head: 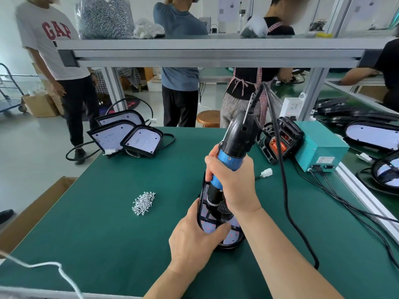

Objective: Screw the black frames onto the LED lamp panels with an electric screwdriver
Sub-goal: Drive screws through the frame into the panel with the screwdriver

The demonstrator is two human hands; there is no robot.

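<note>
Right hand (pixel 232 180) grips screwdriver (pixel 235 143) upright; left hand (pixel 192 240) steadies lamp panel (pixel 232 236)

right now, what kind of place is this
Probably a lamp assembly workshop: a green-matted workbench, a pile of screws, stacked LED panels, and the right hand gripping an electric screwdriver over a framed panel the left hand holds.

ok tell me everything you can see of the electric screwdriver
The electric screwdriver is a corded stick type: glossy black plastic upper housing, blue middle section, black chuck with a ribbed metal collar. It stands tilted, top leaning away and right, bit pointing down onto the LED lamp panel. The right hand wraps the blue section in a full grip. A black cable leaves its top end and loops down to the right.
</note>
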